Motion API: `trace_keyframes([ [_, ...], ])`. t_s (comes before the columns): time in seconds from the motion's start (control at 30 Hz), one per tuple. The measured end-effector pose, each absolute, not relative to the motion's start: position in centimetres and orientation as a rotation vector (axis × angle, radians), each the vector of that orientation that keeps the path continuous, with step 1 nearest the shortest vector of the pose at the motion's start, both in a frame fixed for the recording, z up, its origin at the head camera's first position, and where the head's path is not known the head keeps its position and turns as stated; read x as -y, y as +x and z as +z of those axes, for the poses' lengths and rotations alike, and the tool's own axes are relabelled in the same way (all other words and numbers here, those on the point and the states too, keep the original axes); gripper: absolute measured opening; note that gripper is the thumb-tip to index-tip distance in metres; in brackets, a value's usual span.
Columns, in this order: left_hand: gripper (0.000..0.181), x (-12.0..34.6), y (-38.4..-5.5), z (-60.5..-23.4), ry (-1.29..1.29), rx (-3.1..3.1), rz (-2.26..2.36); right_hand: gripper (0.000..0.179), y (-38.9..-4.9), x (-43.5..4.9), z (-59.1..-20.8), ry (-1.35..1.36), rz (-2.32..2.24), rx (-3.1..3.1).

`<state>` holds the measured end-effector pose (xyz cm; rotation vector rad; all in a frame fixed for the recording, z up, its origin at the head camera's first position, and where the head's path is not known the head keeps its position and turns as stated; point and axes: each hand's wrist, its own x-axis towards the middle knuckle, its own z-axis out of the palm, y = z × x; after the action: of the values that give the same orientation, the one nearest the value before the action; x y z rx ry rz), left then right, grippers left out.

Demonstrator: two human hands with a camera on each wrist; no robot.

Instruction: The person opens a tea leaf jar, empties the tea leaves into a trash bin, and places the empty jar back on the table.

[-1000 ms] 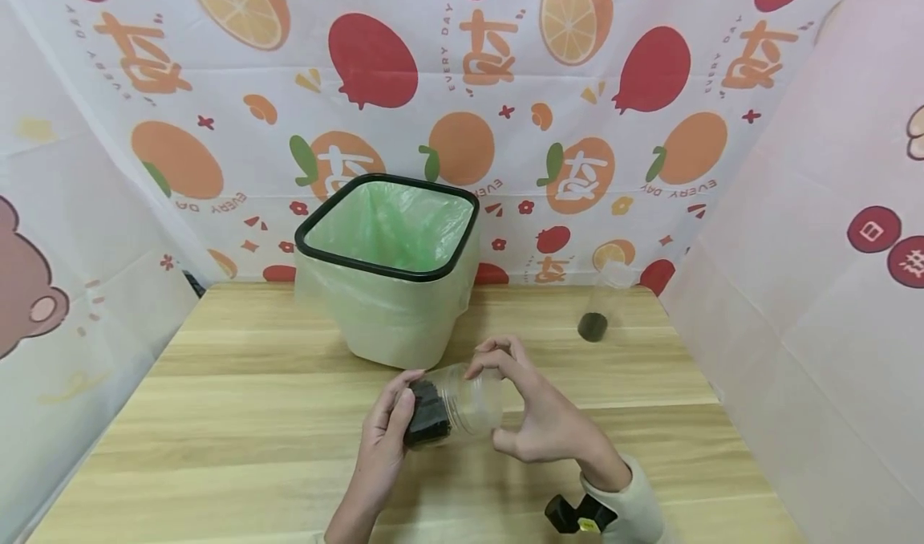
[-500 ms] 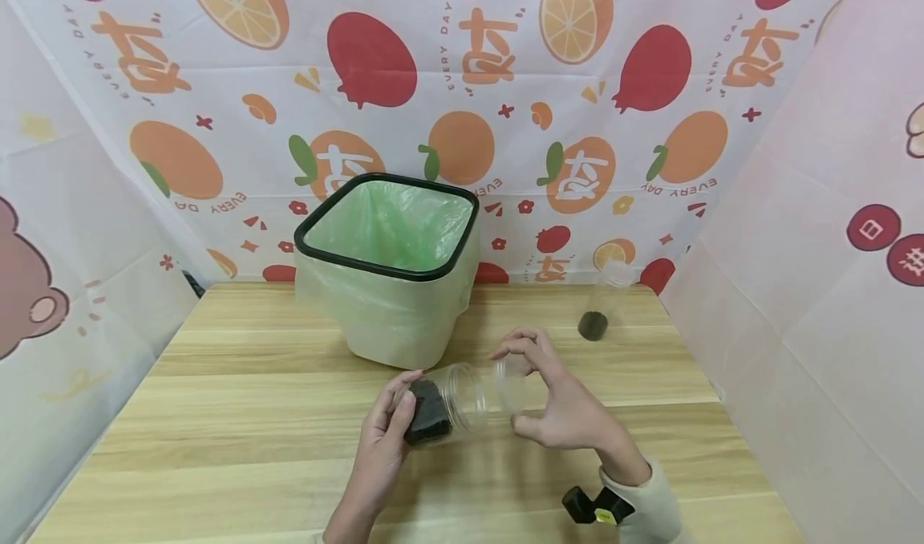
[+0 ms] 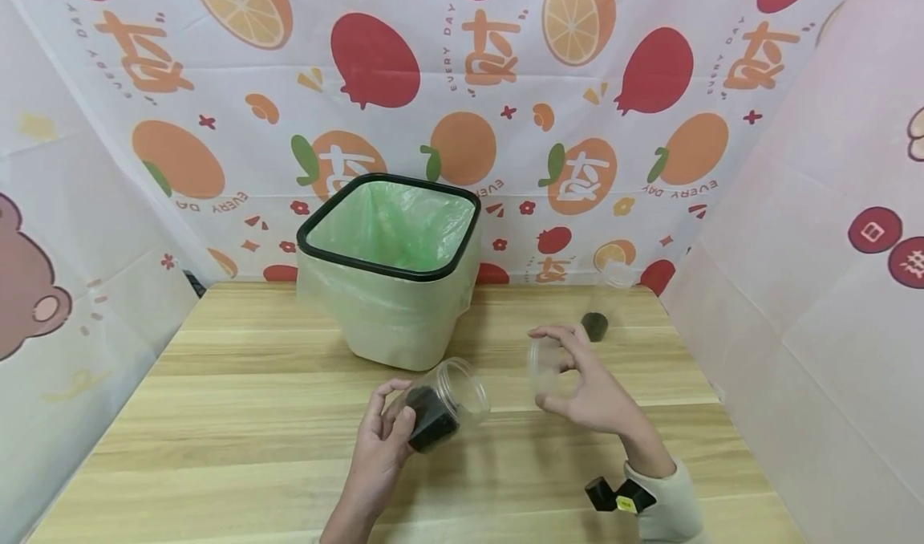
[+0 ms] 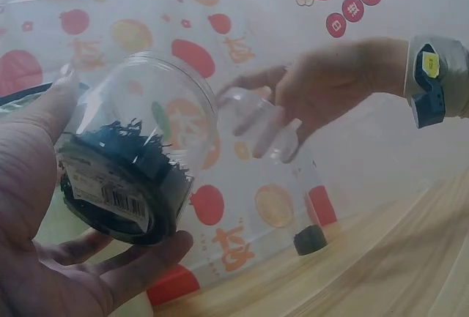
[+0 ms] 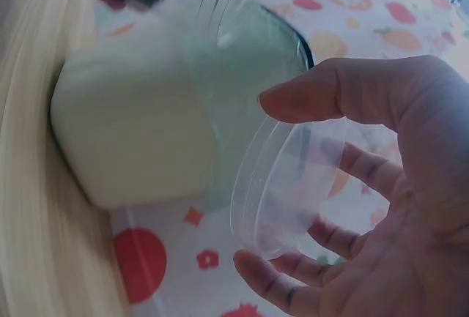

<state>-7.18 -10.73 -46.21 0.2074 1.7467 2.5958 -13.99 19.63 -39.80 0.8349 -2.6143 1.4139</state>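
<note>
Spill risk under left grip (image 3: 381,441)
It holds the jar (image 3: 435,417) tilted, right grip (image 3: 597,391) the lid (image 5: 267,189); I fear overtipping.

Looks like a small makeshift booth of draped cloth. Has a white backdrop (image 3: 433,87) hung behind the waste bin (image 3: 393,323), creased and printed with oranges (image 3: 462,147), red fruit (image 3: 375,58) and the words EVERY DAY. Has a pale left curtain (image 3: 108,231) with a bear figure (image 3: 25,287) left of the bin, and a right curtain (image 3: 787,231) with red discs (image 3: 875,229) right of it, closing in three sides. Includes a wood-grain tabletop (image 3: 238,416) under the bin. Takes a household touch from the bin's green liner (image 3: 390,223). Hints at a recording setup in the black wrist device (image 3: 638,492), right of and nearer than the bin. Leaves home or office undecided.
</note>
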Motion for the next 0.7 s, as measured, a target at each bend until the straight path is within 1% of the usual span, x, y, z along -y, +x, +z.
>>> trace_keyframes([
  [0.27,0.042,10.9,-7.0,-46.3,0.241,-1.646,2.614,0.081,-15.3,-22.3,-41.2,0.65,1.488,2.689],
  [0.5,0.056,10.9,-6.8,-45.9,0.189,-1.681,2.584,0.079,-16.7,-24.7,-43.6,0.49,1.43,2.786],
  [0.7,0.07,10.9,-6.9,-45.7,0.224,-1.713,2.576,0.077,-17.2,-26.4,-45.5,0.371,1.394,2.823],
])
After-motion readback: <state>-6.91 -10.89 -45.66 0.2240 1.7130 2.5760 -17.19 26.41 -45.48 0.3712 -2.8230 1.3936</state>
